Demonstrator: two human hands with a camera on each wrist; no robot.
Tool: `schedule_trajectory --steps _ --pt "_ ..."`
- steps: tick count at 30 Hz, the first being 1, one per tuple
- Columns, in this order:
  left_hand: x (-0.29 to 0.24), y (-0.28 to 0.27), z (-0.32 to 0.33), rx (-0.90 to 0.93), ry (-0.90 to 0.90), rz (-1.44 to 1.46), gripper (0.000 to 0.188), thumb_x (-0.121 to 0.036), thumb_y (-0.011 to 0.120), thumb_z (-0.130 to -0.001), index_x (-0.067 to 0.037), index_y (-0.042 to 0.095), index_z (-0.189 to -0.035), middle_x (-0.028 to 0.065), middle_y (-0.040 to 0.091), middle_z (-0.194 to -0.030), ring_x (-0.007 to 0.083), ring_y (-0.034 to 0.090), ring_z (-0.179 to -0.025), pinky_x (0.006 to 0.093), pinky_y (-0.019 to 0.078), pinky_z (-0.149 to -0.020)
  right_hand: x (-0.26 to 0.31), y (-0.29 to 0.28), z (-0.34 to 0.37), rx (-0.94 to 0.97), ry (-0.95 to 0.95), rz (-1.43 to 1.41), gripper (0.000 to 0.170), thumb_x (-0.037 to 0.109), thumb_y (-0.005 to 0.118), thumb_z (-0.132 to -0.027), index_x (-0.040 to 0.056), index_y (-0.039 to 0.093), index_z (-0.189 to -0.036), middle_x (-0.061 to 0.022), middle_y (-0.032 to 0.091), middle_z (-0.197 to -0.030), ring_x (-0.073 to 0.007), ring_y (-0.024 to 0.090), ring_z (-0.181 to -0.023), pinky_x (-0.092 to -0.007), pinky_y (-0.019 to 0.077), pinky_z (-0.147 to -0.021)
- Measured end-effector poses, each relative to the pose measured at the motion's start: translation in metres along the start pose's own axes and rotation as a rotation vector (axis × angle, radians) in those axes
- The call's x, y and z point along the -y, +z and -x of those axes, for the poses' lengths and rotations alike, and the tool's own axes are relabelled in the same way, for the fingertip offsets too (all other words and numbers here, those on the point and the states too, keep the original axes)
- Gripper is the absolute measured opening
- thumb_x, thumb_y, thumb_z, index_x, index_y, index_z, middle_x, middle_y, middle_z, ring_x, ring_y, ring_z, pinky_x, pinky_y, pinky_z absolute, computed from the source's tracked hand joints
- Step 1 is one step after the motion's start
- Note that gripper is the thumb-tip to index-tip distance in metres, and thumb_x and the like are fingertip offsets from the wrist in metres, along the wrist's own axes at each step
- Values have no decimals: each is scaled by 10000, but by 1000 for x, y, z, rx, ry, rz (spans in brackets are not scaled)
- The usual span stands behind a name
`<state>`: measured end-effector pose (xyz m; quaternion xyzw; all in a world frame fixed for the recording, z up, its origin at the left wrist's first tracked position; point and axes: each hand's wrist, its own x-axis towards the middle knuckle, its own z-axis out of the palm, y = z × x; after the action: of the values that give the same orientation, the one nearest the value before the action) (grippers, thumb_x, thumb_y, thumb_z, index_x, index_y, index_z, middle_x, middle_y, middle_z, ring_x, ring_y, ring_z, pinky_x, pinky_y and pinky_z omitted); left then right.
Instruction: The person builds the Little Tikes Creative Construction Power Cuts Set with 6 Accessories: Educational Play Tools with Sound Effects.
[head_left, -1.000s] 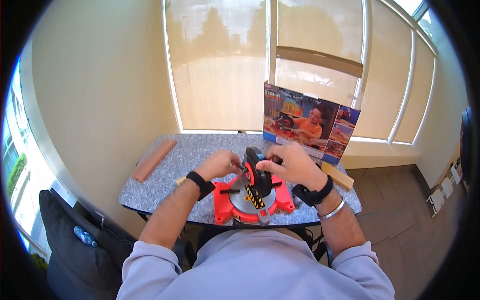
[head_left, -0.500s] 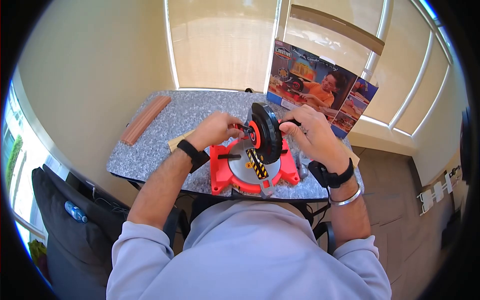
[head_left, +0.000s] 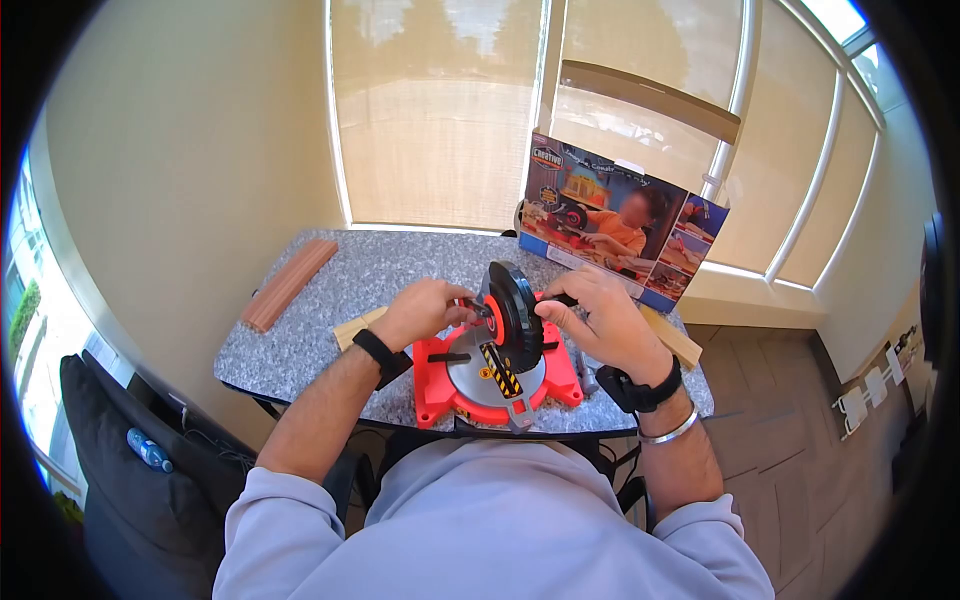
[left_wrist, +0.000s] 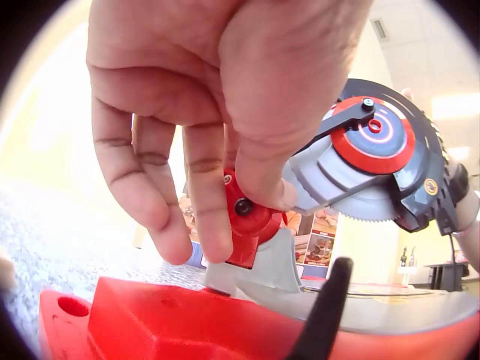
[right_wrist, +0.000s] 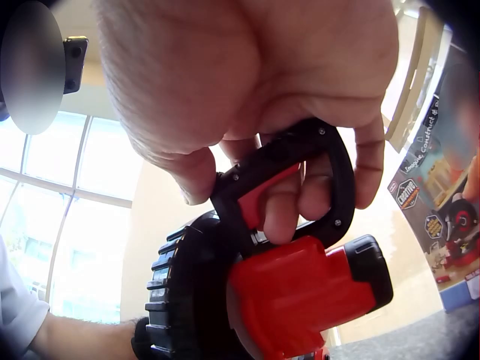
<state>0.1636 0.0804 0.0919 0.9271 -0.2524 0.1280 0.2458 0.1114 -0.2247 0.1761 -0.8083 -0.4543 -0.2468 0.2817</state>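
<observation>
The saw (head_left: 515,330) stood at the table's (head_left: 400,265) near edge; the right hand's (head_left: 605,312) fingers wrapped its handle (right_wrist: 345,180); the left hand's (head_left: 422,312) drooped beside its hinge (left_wrist: 253,225), grip unclear; only the left wrist view showed the blade (left_wrist: 375,204).

Left hand (left_wrist: 217,90) at red pivot (left_wrist: 256,223) of a saw (left_wrist: 373,154), over a red base (left_wrist: 172,322)

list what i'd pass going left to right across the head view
Bottle, reddish planks, light wood strip, left hand, saw's black blade guard, right hand, light wood block.
</observation>
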Motion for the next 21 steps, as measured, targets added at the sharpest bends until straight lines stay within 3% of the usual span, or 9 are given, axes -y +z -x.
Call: schedule_trajectory --steps 4,10,12,13,14,16,18,21 --pt "-9 -6 -4 59 -18 12 318 -236 756 -922 -94 796 -1204 175 777 -873 344 755 -790 448 581 -735 5 1 -5 -11 -13 26 278 301 708 -1012 39 702 -919 -143 690 -875 -368 627 -873 -453 497 -798" --pt "-33 -10 -8 62 -113 -289 279 -356 792 -878 -108 819 -1002 182 767 -899 399 735 -880 499 577 -783 7 -1 -14 -2 -9 31 282 276 699 -1013 19 684 -899 -174 680 -864 -397 642 -875 -471 498 -790" --pt "-27 -9 -7 76 -107 -238 290 -362 813 -864 -135 825 -1044 186 768 -905 404 735 -851 511 569 -791 4 -1 -10 -14 -67 21 279 275 705 -1009 12 688 -915 -182 679 -857 -402 651 -895 -477 506 -812" --pt "-22 -10 -5 115 -79 -235 417 -341 817 -868 -124 774 -1222 178 775 -923 403 735 -851 509 570 -791 0 -2 -7 8 -63 18 281 292 738 -989 15 699 -965 -184 692 -934 -400 650 -947 -471 515 -853" --pt "-24 -14 5 141 -79 -238 417 -341 817 -868 -124 774 -1222 178 775 -923 403 735 -851 509 570 -791 2 -6 -5 2 -42 3 281 292 738 -989 15 699 -965 -184 692 -934 -400 650 -947 -471 515 -853" --pt "-36 -25 28 37 27 -147 637 -248 838 -862 -70 636 -1439 161 793 -936 358 764 -840 469 588 -767 10 -19 3 -43 -65 72 313 317 772 -965 21 710 -1044 -177 697 -1057 -391 643 -1036 -457 520 -912" --pt "-66 -47 54 70 -96 106 806 -263 893 -829 -36 539 -1517 173 796 -981 342 779 -852 430 607 -796 6 -29 13 -161 -46 80 416 382 791 -950 18 711 -1137 -151 701 -1116 -347 652 -1107 -438 518 -989" --pt "-90 -70 93 10 -80 203 762 -241 900 -836 -30 578 -1494 171 801 -1010 301 781 -785 387 610 -779 0 -48 31 -281 56 93 399 342 807 -936 11 709 -1136 -161 710 -1110 -362 663 -1060 -426 528 -945"
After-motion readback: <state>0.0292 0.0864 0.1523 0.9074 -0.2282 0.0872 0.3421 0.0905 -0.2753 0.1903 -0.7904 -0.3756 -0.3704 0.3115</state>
